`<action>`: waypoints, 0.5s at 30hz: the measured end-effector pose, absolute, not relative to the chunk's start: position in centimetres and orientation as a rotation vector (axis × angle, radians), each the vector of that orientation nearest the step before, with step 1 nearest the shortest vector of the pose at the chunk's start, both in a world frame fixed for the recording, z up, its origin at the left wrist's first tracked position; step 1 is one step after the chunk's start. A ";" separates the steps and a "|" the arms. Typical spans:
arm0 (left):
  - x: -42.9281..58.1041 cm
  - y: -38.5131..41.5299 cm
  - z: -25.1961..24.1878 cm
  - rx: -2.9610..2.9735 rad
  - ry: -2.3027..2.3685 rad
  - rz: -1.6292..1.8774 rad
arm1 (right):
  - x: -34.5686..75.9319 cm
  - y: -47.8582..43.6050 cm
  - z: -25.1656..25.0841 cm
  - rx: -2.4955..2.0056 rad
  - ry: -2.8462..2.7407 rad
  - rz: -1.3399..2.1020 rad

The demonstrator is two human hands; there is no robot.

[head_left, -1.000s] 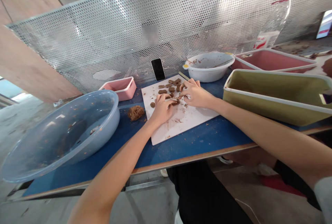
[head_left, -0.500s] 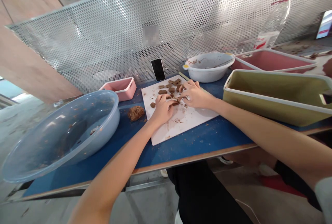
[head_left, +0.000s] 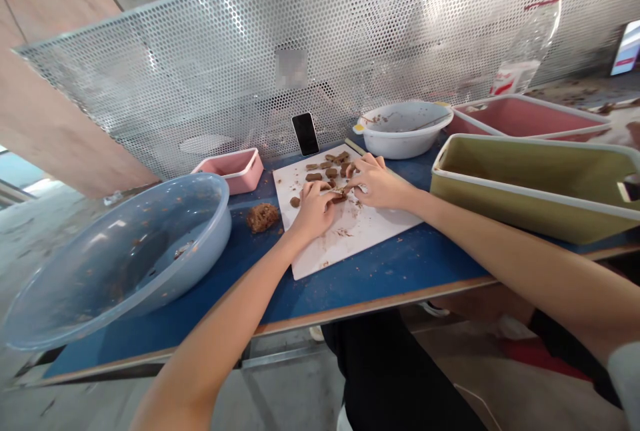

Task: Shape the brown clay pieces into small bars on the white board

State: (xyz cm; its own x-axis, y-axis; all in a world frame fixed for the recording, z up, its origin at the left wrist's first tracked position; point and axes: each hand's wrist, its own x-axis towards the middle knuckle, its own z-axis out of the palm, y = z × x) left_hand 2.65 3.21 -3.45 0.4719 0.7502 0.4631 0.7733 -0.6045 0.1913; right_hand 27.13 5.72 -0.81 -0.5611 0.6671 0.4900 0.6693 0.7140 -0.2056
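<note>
Piece of brown, clay-like stuff (head_left: pixel 341 197) held at the centre of the dial, low over a white board (head_left: pixel 320 254), between left hand (head_left: pixel 315 208) at eight o'clock and right hand (head_left: pixel 374 181) at two. Fingers of both bent and narrow, tips closed in on the piece from opposite sides, likely to steady something so small. Exact contact of each fingertip impossible to tell, with part of the piece hidden.

Towards twelve, further up the board, short brown blocks (head_left: pixel 314 177) spread in loose rows, presumably to stay clear of the wrists. Towards six, only smears and crumbs (head_left: pixel 344 232).

At nine, just off the board on the blue table (head_left: pixel 370 291), a rough brown clump (head_left: pixel 263 217), seemingly parked within easy reach of the left hand. At eight, a large blue basin (head_left: pixel 213 244); at ten, a small pink box (head_left: pixel 245 181). At eleven, a phone (head_left: pixel 305 134), dark face forward, stood upright near the perforated screen (head_left: pixel 200 84), perhaps for easy viewing. At one, a white basin (head_left: pixel 407 146); at three, an olive box (head_left: pixel 500 194), probably set aside for elbow room.
</note>
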 end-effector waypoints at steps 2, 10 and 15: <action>2.6 3.3 -3.5 -2.639 -1.392 -0.817 | 27.1 5.6 -0.7 -1.013 -2.367 -0.003; 2.4 3.3 -3.5 -2.534 -1.486 -0.879 | 27.1 5.4 -0.5 -1.031 -2.335 -0.016; 1.8 3.6 -3.7 -2.478 -1.547 -0.934 | 26.9 5.9 -1.0 -1.091 -2.256 -0.035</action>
